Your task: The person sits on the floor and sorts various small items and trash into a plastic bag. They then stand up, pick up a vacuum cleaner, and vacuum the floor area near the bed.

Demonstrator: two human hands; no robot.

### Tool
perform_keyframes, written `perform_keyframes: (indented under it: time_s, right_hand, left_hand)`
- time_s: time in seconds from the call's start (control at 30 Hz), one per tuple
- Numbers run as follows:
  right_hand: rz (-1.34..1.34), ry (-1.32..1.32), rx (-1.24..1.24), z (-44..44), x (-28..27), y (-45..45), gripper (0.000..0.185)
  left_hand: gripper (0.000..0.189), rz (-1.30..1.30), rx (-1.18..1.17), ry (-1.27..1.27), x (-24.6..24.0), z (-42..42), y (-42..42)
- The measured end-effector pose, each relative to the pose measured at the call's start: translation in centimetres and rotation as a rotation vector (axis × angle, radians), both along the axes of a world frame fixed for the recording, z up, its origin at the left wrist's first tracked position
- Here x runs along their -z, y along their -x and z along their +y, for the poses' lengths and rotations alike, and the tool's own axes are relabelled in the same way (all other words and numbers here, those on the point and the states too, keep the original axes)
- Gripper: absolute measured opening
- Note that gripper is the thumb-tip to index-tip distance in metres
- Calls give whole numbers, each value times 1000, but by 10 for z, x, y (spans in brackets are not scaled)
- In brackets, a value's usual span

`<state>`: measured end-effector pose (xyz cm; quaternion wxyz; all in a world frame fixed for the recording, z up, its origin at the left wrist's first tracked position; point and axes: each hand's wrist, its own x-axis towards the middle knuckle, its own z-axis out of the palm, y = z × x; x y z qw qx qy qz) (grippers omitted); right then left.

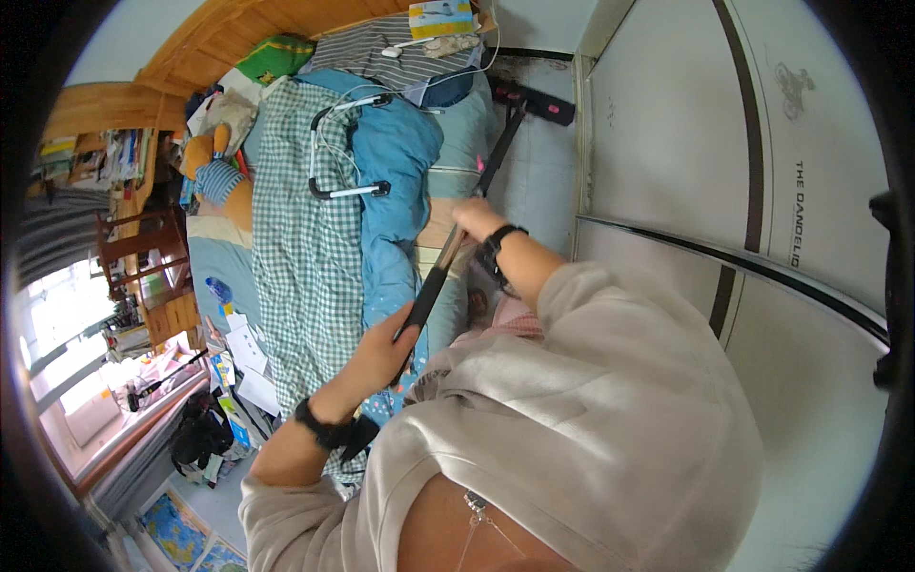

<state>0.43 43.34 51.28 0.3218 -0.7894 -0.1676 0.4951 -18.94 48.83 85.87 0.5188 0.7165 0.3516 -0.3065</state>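
Note:
A long-handled floor mop or broom [506,146] runs diagonally from my body to the far floor. My left hand [379,350] is wrapped around its black foam grip [432,289] near the top end. Farther down the pole, my right hand [477,218] is closed around the shaft. The wide black head [536,101] with pink spots rests on the pale floor [532,171], between the bed and the sliding doors. Blur and distance hide whether it carries bristles or a pad. Both wrists wear black bands.
Along the left side is a bed with a green checked quilt [307,250] and blue bedding [397,157]. A white folding stand [350,191] and cables lie on it. White sliding doors [665,129] border the floor strip on the right. A wooden headboard [236,36] stands beyond.

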Motion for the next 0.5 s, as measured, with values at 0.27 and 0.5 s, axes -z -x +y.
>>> perform_keyframes:
  time_s: [0.27, 0.5]
  right_hand:
    - [695, -347, 839, -7, -120, 54, 19]
    - [571, -346, 885, 28, -43, -70, 21]
  left_hand:
    - [43, -217, 347, -442, -81, 21, 40]
    - [37, -318, 428, -657, 11, 27, -65]
